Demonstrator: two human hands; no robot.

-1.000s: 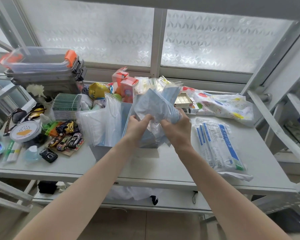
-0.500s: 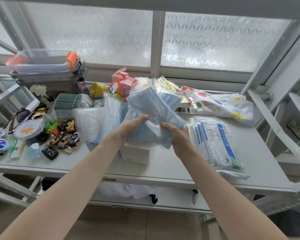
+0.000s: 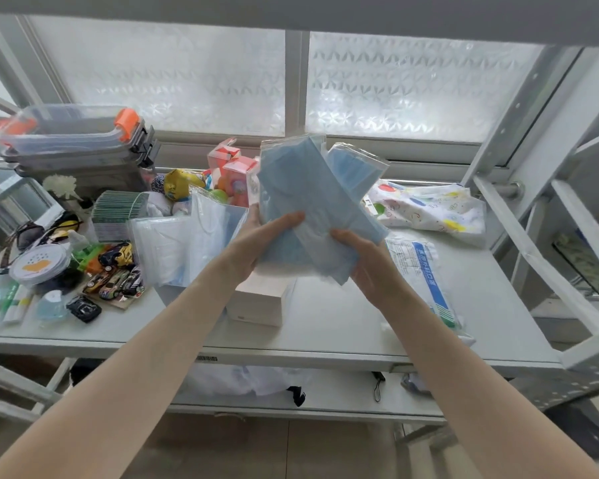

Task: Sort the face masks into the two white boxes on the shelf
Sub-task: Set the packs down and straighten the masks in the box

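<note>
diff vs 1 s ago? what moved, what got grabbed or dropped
Both hands, left and right, lifted the bagged blue masks up out of the white box, and the bundle now sits higher, fanned toward the window. The grip was kept and nothing was dropped. The white masks, the packet and the clutter on the left are unchanged.

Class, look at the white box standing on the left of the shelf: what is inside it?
The left white box holds upright clear packets of white masks, sticking out above its rim. Its floor and anything beneath the packets are hidden by them and by the left hand.
</note>
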